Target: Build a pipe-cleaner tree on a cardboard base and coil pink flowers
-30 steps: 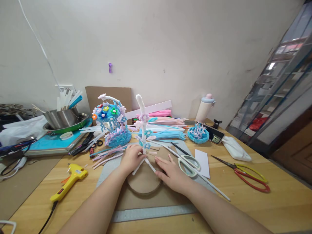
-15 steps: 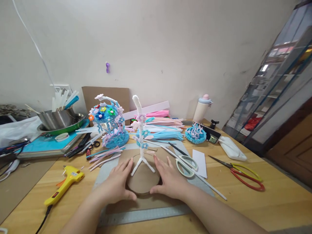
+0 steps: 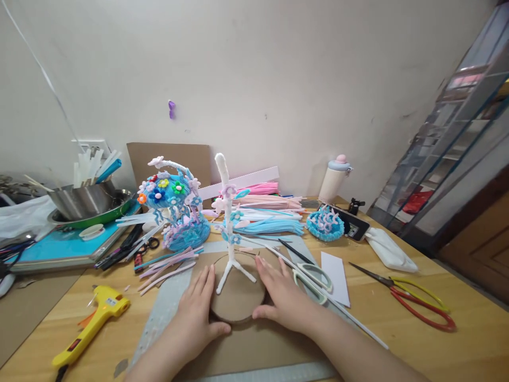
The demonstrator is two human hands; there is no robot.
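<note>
My left hand (image 3: 199,307) lies at the left edge of a round cardboard disc (image 3: 238,303), fingers stretched forward and thumb along the near rim. Opposite it, my right hand (image 3: 284,297) rests at the right edge, fingers spread. Both hands are open and touch the disc's sides. A white fuzzy pipe-cleaner stem (image 3: 223,172) stands upright with its splayed feet on the disc, its top bent left. Small pink and blue flowers and leaves sit along it. Beneath the disc is a larger cardboard sheet (image 3: 262,353) on a grey cutting mat (image 3: 153,313).
Left: yellow glue gun (image 3: 95,323), steel bowl (image 3: 85,199), finished blue flower ornament (image 3: 175,207). Behind: bundled pipe cleaners (image 3: 270,227). Right: pale-green-handled scissors (image 3: 314,281), red-and-yellow-handled scissors (image 3: 421,305), white card (image 3: 334,278), blue fuzzy ring piece (image 3: 325,224), bottle (image 3: 334,180).
The view has shifted slightly, so objects appear spread a little outward and lower. My hands stay around the disc, and the stem still stands on it.
</note>
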